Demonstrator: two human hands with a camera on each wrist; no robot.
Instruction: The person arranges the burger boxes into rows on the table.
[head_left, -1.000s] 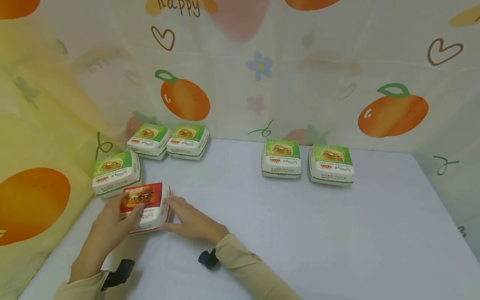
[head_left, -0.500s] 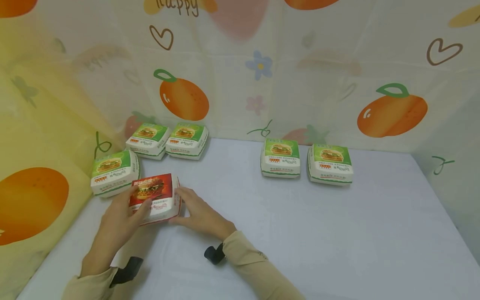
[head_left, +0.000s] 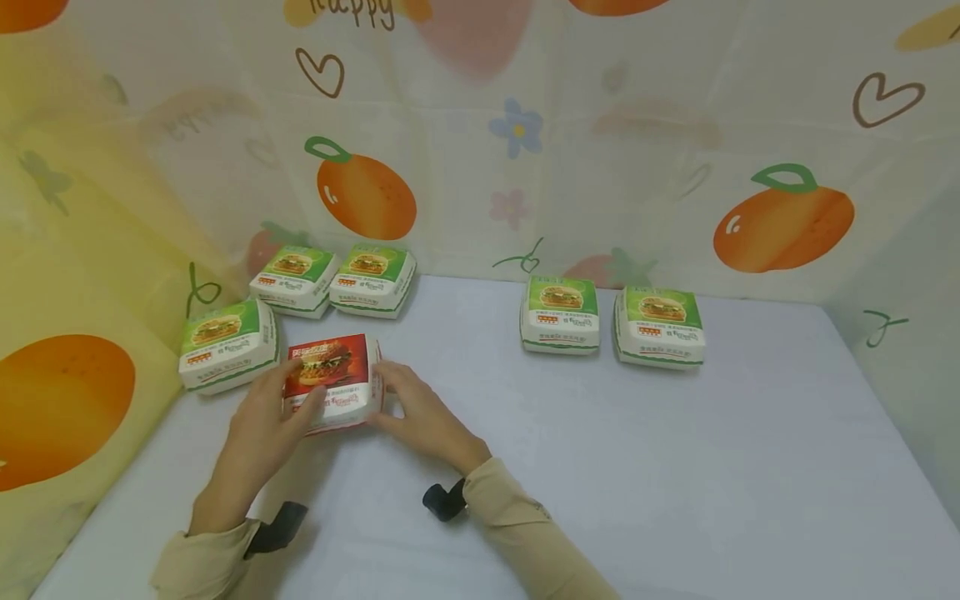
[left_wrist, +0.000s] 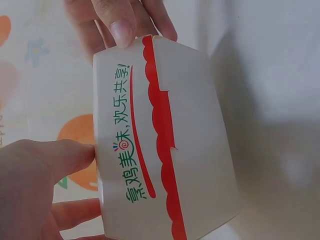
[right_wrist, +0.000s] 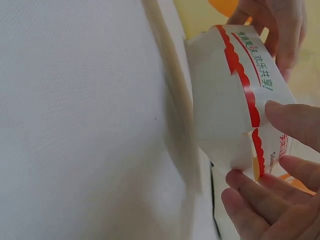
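Head view: red box (head_left: 337, 379) gripped between two hands at left front of the white table (head_left: 600, 467), near and to the right of one green box (head_left: 228, 346). Left hand (head_left: 258, 433) holds its left side, thumb over the lid; right hand (head_left: 435, 421) grips the right side. Lid art, a burger on red, is readable only from here, as are the two back-left green boxes (head_left: 372, 281) and the two further right (head_left: 560, 315). Left wrist view adds the near wall: green characters, red underline, scalloped red trim (left_wrist: 162, 125), plain white lower half. Right wrist view alone resolves the right grip: thumb against the near wall, fingers around the corner, a yellowish sliver at the seam (right_wrist: 255, 165) beside them. Contact between the underside and the cloth: cannot tell.
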